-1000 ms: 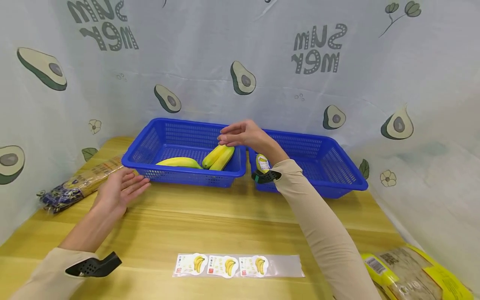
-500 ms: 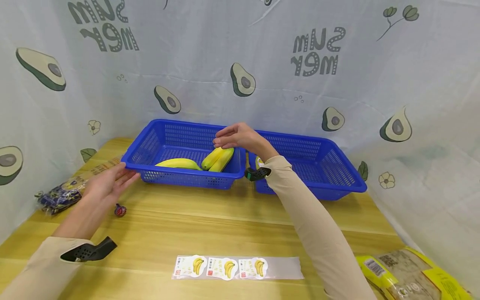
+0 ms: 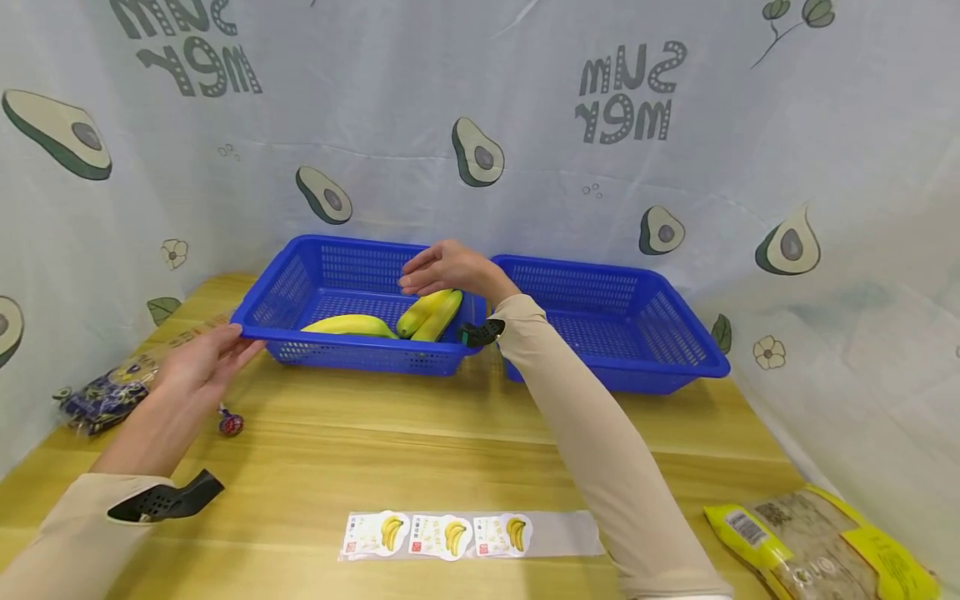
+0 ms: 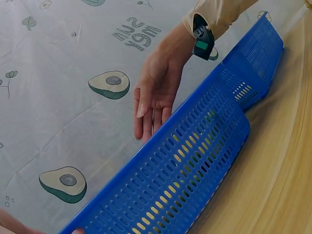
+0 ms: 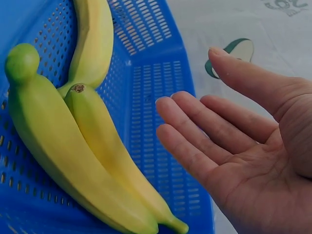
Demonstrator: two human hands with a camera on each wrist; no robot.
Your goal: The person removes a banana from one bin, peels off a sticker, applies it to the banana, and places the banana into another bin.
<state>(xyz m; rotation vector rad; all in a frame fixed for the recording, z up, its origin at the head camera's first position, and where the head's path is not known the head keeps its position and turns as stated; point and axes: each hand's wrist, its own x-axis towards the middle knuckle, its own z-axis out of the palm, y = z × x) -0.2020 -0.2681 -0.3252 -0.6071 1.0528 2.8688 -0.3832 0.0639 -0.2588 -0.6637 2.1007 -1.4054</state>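
Note:
My left hand point(image 3: 191, 367) holds the front left corner of the left blue basket point(image 3: 360, 339), thumb on the rim and fingers below it. Over that basket's right half hovers my right hand point(image 3: 450, 271), its fingers extended and nothing in them. Beneath it lie two yellow-green bananas point(image 3: 438, 315) side by side. Another banana point(image 3: 348, 325) rests along the front wall. From the right wrist view, my right palm faces the bananas point(image 5: 63, 141) without touching them. In the left wrist view, the basket's perforated wall point(image 4: 180, 170) hides most of the fruit.
A second blue basket point(image 3: 622, 375) stands to the right. Banana-printed stickers point(image 3: 438, 535) lie on a clear strip near the front. A wrapped lollipop point(image 3: 231, 425) is beside my left wrist. Plastic packages lie at left point(image 3: 112, 396) and right point(image 3: 821, 546). A printed cloth hangs behind.
My left hand has moved from beside the left basket to take hold of its corner. My right hand has shifted left over the bananas, and the lollipop has come into view.

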